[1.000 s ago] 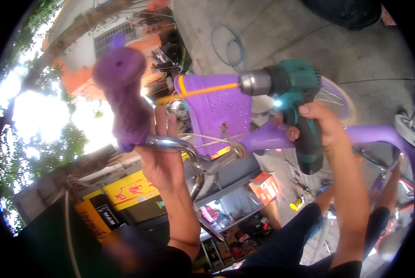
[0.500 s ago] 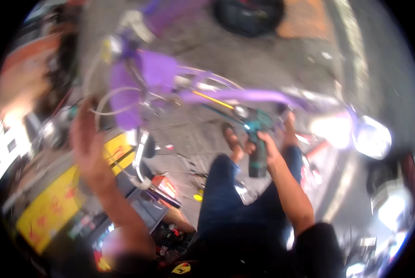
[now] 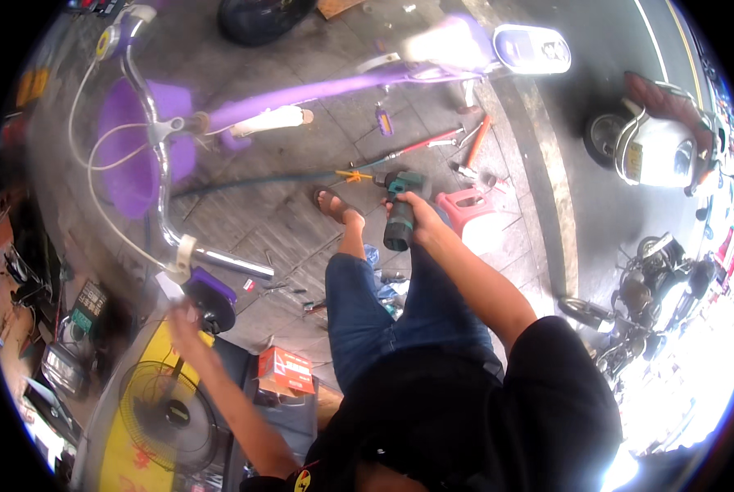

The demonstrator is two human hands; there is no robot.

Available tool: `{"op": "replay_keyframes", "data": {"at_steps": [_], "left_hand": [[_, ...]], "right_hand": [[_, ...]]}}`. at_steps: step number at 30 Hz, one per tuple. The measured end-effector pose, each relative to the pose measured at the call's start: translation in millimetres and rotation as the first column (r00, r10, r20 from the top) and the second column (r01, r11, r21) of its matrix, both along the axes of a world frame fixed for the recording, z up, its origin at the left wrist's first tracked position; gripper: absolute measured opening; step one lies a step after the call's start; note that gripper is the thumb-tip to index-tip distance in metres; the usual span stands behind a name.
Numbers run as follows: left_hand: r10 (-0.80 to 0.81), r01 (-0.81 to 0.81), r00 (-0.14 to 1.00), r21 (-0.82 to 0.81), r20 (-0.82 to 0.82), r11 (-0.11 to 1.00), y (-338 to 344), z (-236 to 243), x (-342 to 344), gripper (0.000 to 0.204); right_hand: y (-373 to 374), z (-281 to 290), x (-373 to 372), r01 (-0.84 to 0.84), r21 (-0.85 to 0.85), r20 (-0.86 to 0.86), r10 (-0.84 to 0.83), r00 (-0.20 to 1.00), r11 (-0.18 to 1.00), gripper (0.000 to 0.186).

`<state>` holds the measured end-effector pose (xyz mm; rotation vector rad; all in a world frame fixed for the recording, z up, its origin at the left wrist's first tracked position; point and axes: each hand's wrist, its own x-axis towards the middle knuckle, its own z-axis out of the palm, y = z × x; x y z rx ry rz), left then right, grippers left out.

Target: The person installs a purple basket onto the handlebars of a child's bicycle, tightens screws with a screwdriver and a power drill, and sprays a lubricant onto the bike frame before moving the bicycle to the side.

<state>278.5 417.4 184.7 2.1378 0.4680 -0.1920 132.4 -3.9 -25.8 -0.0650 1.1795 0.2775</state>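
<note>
My right hand (image 3: 418, 217) is closed round the grip of a green-and-black cordless drill (image 3: 401, 190), above my lap. A yellow-orange piece (image 3: 354, 175) lies in line with its chuck; I cannot tell whether the two are joined. My left hand (image 3: 185, 318) is smeared by motion at the near end of the chrome handlebar (image 3: 158, 156), beside a white brake lever (image 3: 170, 287). Whether it grips the lever cannot be made out. The handlebar belongs to a bicycle with a purple frame (image 3: 318, 88) and a purple front basket (image 3: 170, 107).
A pink stool (image 3: 461, 205), an orange-handled hammer (image 3: 478, 141) and other tools lie right of the drill. At lower left are a fan (image 3: 170, 410) and an orange carton (image 3: 285, 369). A scooter (image 3: 658, 148) and motorcycles (image 3: 629, 295) stand beyond the kerb (image 3: 547, 164).
The view has swung, so the bicycle sits higher in the picture. My left hand has come from beside the cables to the handlebar's near end. My right hand keeps hold of the cordless drill.
</note>
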Motion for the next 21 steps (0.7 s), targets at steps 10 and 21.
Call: {"op": "replay_keyframes", "data": {"at_steps": [10,21], "left_hand": [[-0.089,0.004,0.809,-0.146,-0.581,0.989,-87.8,-127.3,-175.9,0.036],[-0.449,0.142,0.422,-0.432,-0.788,0.891,-248.8,-266.8,-255.7,0.03]], "right_hand": [[17.8,-221.7,-106.9,-0.562,-0.318,-0.508,0.363,0.781,0.764,0.053],[-88.9,-419.1,-189.7,-0.81,-0.561,-0.465,0.874,0.138,-0.171,0.065]]}}
